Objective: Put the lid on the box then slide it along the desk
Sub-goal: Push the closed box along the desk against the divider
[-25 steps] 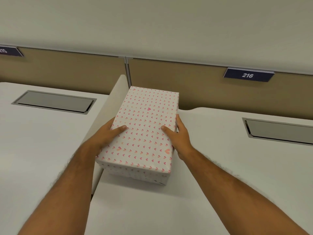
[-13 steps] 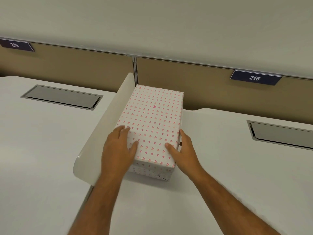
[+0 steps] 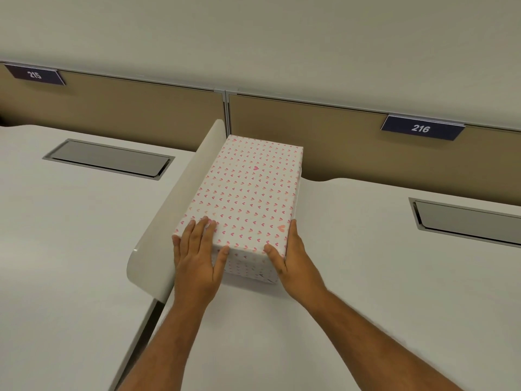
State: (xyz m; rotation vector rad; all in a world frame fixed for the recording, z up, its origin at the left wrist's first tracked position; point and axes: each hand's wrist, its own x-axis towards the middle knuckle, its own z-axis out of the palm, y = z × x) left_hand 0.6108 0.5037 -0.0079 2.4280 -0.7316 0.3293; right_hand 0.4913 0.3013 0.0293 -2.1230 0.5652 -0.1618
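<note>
Lid on, both hands at the near end of the box, ready to push.

From my feed, left to right: low divider (image 3: 180, 204) runs just beside the box's left flank; left hand (image 3: 197, 261) lies flat, fingers spread over the near-left corner; box (image 3: 248, 198) sits on the desk (image 3: 366, 277), long axis pointing away from me; right hand (image 3: 293, 261) is pressed open against the near-right corner. Far end looks close to the back partition (image 3: 352, 148), so little room ahead; open desk lies to the right.
</note>
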